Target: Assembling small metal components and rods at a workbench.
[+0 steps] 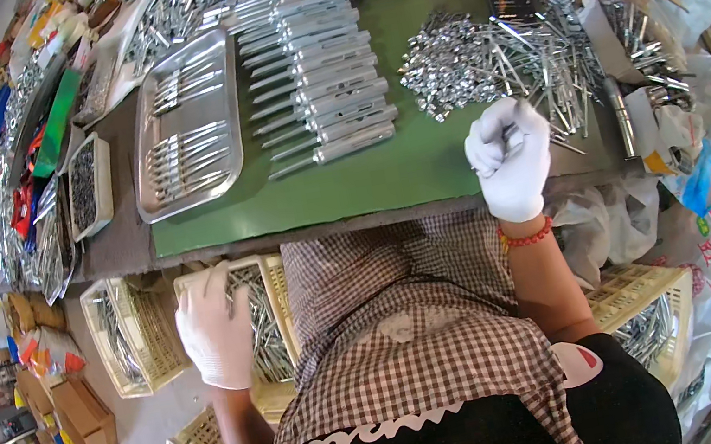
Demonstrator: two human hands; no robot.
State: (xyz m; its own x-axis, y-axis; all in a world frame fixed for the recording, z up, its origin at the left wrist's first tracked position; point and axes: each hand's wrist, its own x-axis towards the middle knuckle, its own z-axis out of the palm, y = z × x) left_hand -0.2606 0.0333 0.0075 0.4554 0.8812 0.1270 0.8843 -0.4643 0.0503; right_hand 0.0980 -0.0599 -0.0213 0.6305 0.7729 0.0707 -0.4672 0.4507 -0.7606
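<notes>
We see our left hand (215, 325) in a white glove, lowered beside the table into a yellow plastic basket (274, 278) full of thin metal parts (267, 340); the fingers are bent down among these parts, but we cannot tell if they grip any of them. Our right hand (511, 154), also in a white glove, is over the green table mat (368, 182), near its front edge; it is closed loosely around a thin metal piece (512, 132), which shows between the fingers; a red bead bracelet (527, 237) sits on this wrist. Just behind the right hand lies a loose heap of small shiny metal pieces (488, 59); to the left of the heap, finished metal tools (316, 69) lie in a neat row on the mat; further left stands a steel tray (187, 128) with more such tools. A second yellow basket (132, 335) stands left of the first one; a checked apron (401, 327) covers our lap.
</notes>
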